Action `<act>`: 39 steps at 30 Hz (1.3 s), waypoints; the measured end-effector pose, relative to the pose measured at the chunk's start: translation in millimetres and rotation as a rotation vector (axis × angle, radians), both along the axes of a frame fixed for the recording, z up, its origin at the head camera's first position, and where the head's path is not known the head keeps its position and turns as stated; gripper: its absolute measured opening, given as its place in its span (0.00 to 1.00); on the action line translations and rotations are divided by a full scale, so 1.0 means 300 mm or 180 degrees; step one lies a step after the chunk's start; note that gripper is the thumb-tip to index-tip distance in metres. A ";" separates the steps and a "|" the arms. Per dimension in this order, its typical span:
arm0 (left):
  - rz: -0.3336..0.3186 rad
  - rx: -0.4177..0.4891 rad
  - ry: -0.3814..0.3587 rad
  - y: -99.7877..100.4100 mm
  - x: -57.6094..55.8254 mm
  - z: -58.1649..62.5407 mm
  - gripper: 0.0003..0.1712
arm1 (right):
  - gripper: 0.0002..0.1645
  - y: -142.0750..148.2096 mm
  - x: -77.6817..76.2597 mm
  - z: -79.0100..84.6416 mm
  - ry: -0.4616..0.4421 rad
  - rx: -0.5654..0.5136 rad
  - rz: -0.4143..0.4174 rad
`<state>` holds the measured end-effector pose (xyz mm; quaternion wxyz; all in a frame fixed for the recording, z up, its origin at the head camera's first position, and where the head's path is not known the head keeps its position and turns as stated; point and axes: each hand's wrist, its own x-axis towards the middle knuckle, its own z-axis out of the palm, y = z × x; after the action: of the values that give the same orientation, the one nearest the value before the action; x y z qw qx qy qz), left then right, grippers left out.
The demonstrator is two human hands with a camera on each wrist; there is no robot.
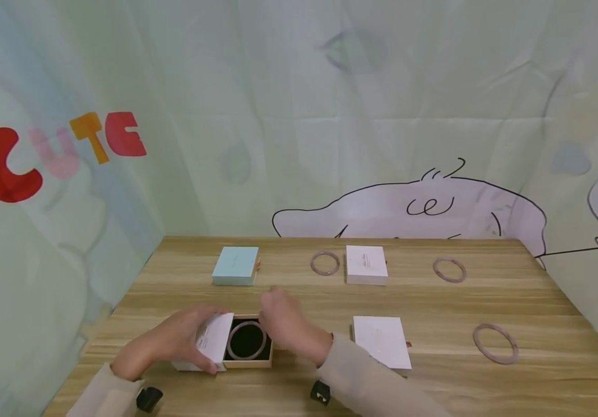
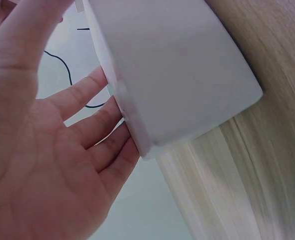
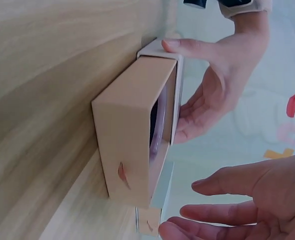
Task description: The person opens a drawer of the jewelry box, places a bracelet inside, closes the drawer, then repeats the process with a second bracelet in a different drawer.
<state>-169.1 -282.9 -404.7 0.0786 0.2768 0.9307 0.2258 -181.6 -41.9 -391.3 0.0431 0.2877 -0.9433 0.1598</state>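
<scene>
A white drawer-style gift box lies at the front left in the head view. Its tan tray is slid partly out to the right. Inside the tray, on black lining, lies a pale lilac bangle. My left hand grips the white sleeve across its width, thumb on the near side and fingers on the far side. Beside the tray's far right corner is my right hand. The right wrist view shows its loosely bent fingers apart from the tray, holding nothing. A small ribbon pull sits on the tray's end.
A light blue box stands behind, at the back left. White boxes stand at the back middle and front right. Loose bangles lie at the back, back right and right of the wooden table.
</scene>
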 end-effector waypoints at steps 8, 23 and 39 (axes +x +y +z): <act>-0.0027 0.0048 -0.0007 0.003 -0.001 0.004 0.59 | 0.09 0.039 -0.011 -0.005 -0.0165 0.0121 -0.0021; 0.0015 0.0030 -0.0002 0.000 0.003 -0.003 0.59 | 0.18 0.102 -0.033 -0.035 -0.0839 -0.0339 0.0282; -0.0046 0.0012 0.0072 -0.007 -0.007 -0.008 0.60 | 0.18 0.116 -0.045 -0.076 -0.1785 -0.0863 0.0558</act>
<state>-171.2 -284.9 -407.2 0.0692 0.2862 0.9291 0.2239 -195.0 -7.1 -414.2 -0.1946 0.3042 -0.8602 0.3602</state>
